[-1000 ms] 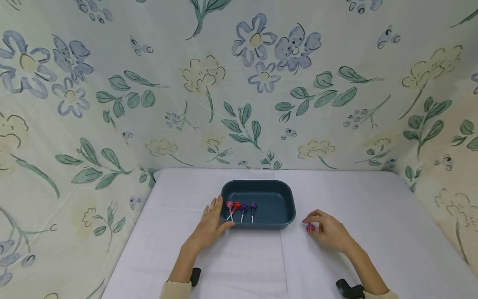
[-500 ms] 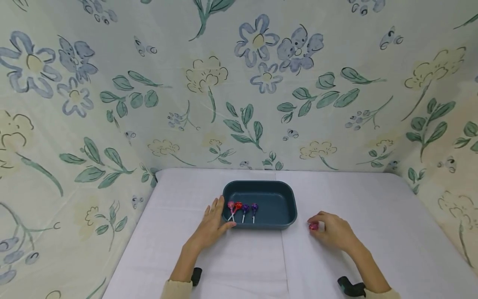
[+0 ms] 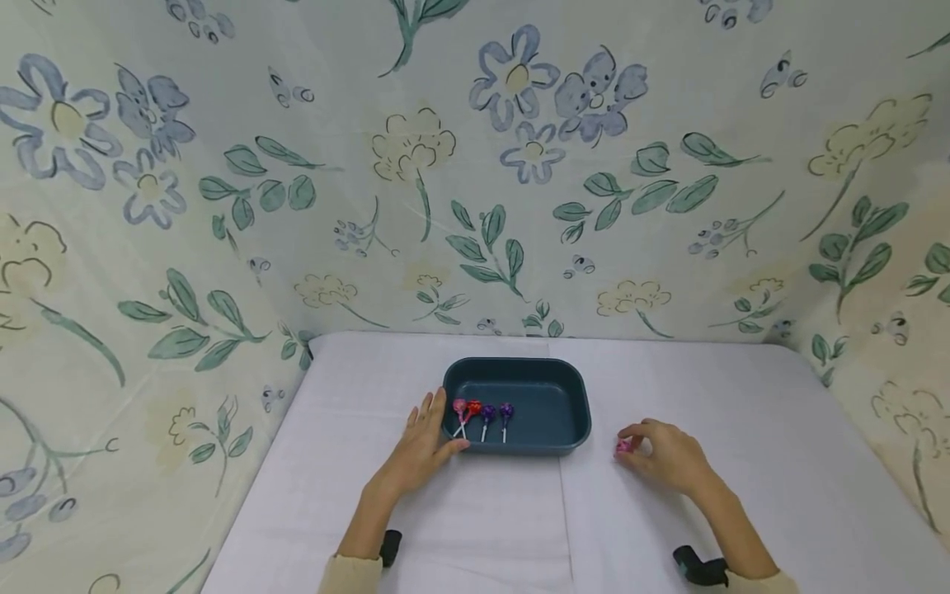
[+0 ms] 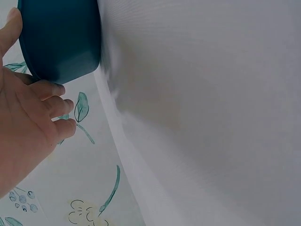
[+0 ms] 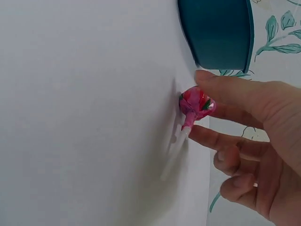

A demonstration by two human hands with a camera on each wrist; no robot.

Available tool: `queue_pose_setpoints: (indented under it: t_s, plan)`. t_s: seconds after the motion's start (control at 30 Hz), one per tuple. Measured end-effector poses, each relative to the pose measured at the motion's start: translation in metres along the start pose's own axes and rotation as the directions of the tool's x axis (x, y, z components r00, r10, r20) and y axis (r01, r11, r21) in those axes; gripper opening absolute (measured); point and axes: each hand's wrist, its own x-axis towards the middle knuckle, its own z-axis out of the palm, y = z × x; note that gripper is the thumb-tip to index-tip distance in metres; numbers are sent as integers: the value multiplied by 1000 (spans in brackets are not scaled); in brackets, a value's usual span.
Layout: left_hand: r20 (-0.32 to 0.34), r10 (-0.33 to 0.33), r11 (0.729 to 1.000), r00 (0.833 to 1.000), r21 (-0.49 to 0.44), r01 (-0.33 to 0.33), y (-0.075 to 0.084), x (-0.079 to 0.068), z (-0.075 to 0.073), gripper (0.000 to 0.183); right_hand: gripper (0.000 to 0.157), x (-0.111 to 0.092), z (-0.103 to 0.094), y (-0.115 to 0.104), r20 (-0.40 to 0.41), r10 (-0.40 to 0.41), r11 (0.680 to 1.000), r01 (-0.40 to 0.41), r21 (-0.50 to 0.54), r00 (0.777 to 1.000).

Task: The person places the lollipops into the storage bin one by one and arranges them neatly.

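In the head view a dark blue tray (image 3: 549,450) stands on the white-covered table, with a pink lollipop (image 3: 460,407), a red lollipop (image 3: 473,407) and two purple lollipops (image 3: 487,412) lying in its left part. My left hand (image 3: 418,452) rests against the tray's left front corner, fingers extended along the side and thumb at the front rim. Right of the tray, my right hand (image 3: 668,458) pinches a pink-and-red wrapped lollipop (image 5: 194,102) by its head. Its white stick (image 5: 174,155) points down and away from the fingers, close over the cloth.
White cloth (image 3: 490,528) covers the table. Behind it and at both sides hangs a floral curtain (image 3: 445,181). Black devices (image 3: 698,569) are worn at both wrists.
My right hand has shifted slightly right and its fingers have drawn in around the lollipop, whose head has turned a little. The left hand and tray stay put; the head view moved slightly.
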Motion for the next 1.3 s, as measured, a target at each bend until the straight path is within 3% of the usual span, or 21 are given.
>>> queue_pose_setpoints:
  t_s: [0.2, 0.37, 0.87, 1.07, 1.3]
  plan:
    - [-1, -6, 1000, 1000, 1, 6, 0, 1, 0, 95, 27, 1, -4, 4, 66, -40, 996, 34, 78, 997]
    - [-4, -7, 1000, 1000, -3, 7, 0, 1, 1, 95, 24, 5, -4, 7, 65, -25, 994, 18, 108, 998]
    - [1, -21, 1000, 1000, -12, 21, 1, 2, 0, 95, 33, 26, -18, 6, -129, 30, 947, 13, 322, 991]
    - [-4, -18, 1000, 1000, -11, 18, 0, 1, 0, 95, 35, 44, -23, -11, -174, 34, 924, 36, 381, 984]
    - [-3, -15, 1000, 1000, -17, 15, 0, 2, 0, 95, 34, 72, -19, -50, -182, 46, 900, 39, 434, 982]
